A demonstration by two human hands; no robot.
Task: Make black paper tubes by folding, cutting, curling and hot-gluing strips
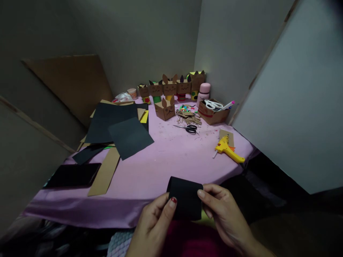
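Tabletop: a pink-covered tabletop [160,164] carries everything; its near edge runs just beyond the hands.
Black sheets: large black paper sheets [120,125] lie overlapped on brown card toward the left edge, uncut as far as can be seen.
Finished pieces: a row of cardboard animal boxes [171,87] stands along the far edge, with one more box [165,109] in front; these look complete, so the making seems well along.
Tools: a yellow glue gun [227,148] lies near the right edge, black scissors [189,128] mid-table, both untouched.
Work in hand: a small black paper piece [186,198] is held at the near edge, bowed into a curve; not yet attached to anything, judging from this view.
Left hand: left hand [155,221] pinches the piece's left side, thumb on top, fingers curled beneath.
Right hand: right hand [225,210] pinches its right side, thumb pressed on the edge, other fingers loosely bent.
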